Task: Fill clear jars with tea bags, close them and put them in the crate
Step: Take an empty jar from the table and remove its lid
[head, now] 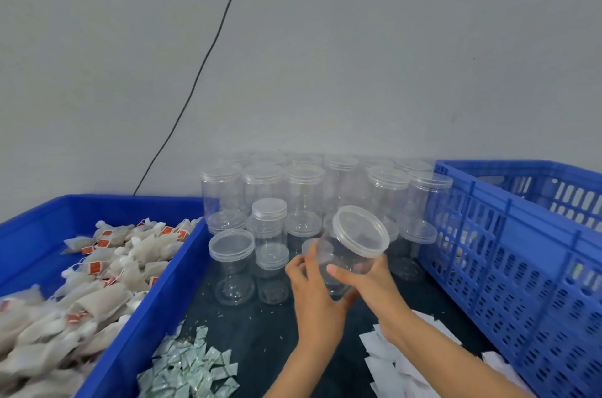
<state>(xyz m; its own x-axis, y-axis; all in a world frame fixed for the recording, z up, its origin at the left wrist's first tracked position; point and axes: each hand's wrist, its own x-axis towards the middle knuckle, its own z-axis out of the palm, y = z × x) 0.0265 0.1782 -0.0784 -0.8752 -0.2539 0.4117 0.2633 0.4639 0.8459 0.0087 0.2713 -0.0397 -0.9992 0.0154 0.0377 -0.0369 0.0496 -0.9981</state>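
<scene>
Both hands, left hand and right hand, gripping empty lidded jar beside crate; unscrew lid next, then fill.

No readable text, orange tags on the tea bags too blurred to read

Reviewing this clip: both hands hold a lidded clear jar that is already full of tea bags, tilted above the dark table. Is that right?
Not quite. The head view shows the jar is empty and see-through; the tea bags lie in the blue bin. The rest holds: left hand and right hand grip it, lidded and tilted.
</scene>
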